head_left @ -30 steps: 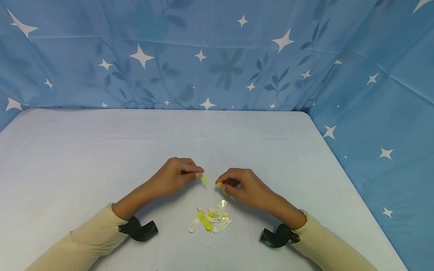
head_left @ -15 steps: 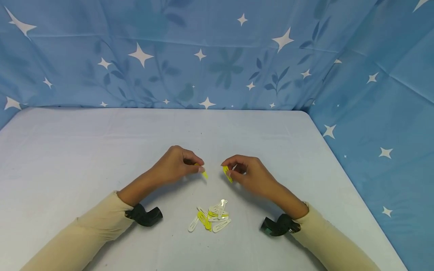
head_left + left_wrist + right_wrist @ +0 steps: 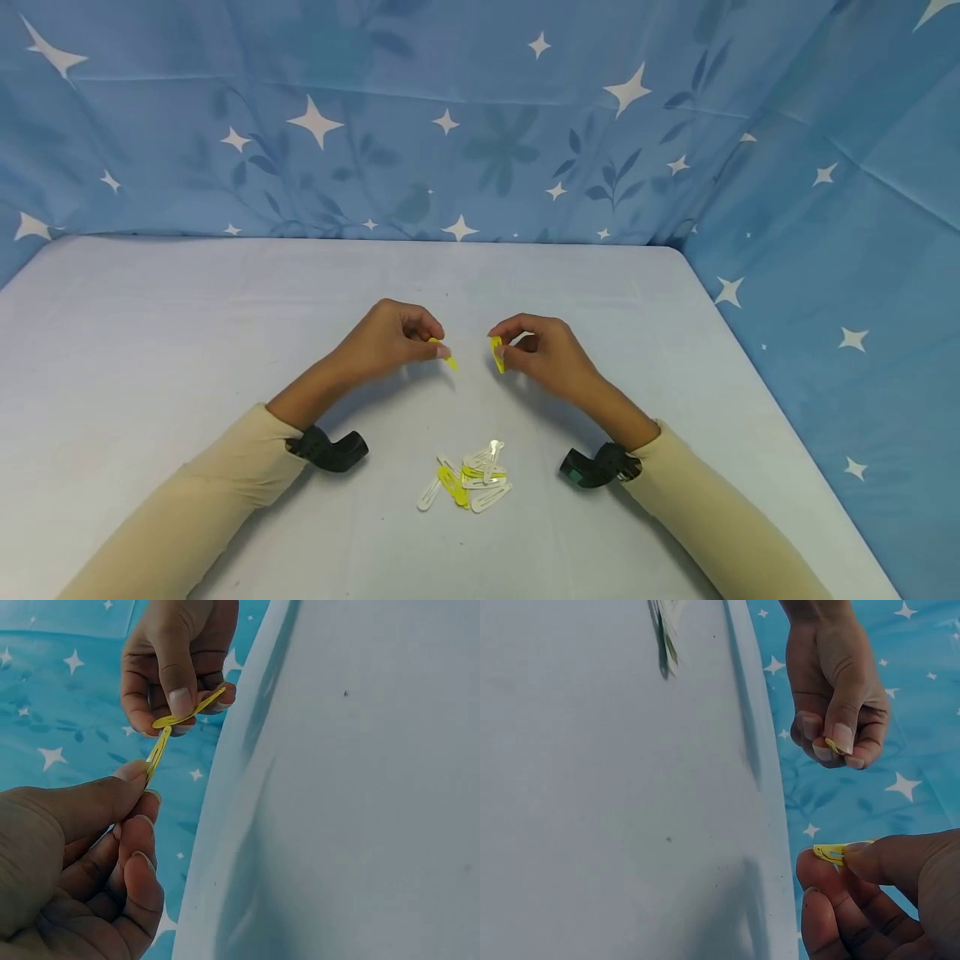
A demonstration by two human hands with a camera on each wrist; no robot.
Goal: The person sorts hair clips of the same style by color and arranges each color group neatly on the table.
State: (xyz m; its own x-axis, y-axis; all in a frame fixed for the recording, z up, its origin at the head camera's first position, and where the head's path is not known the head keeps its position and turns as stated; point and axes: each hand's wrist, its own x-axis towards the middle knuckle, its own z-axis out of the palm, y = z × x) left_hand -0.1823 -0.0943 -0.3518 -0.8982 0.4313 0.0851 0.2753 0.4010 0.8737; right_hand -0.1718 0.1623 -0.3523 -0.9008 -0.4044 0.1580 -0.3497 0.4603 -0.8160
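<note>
Between thumb and fingertips, my left hand (image 3: 393, 342) pinches a yellow snap hair clip (image 3: 155, 757), its narrow end sticking out past the fingers. My right hand (image 3: 547, 354) pinches another yellow hair clip (image 3: 497, 355), held up near its fingertips. Both hands are above the table, facing each other with a small gap in the head view. In the right wrist view the right hand's clip (image 3: 830, 853) lies between thumb and index finger. A loose pile of white and yellow hair clips (image 3: 452, 486) lies nearer to me, below and between the hands.
A white cloth-covered table (image 3: 187, 308) spreads under the hands. Blue curtains (image 3: 480, 158) with white stars stand along its back and right edges. A black wrist camera (image 3: 330, 450) is strapped at the left sleeve, another black camera (image 3: 596, 467) at the right.
Both hands have moved away from the pile, toward the back of the table, each still holding its yellow clip. The right hand's clip has turned more upright. The pile has not moved.
</note>
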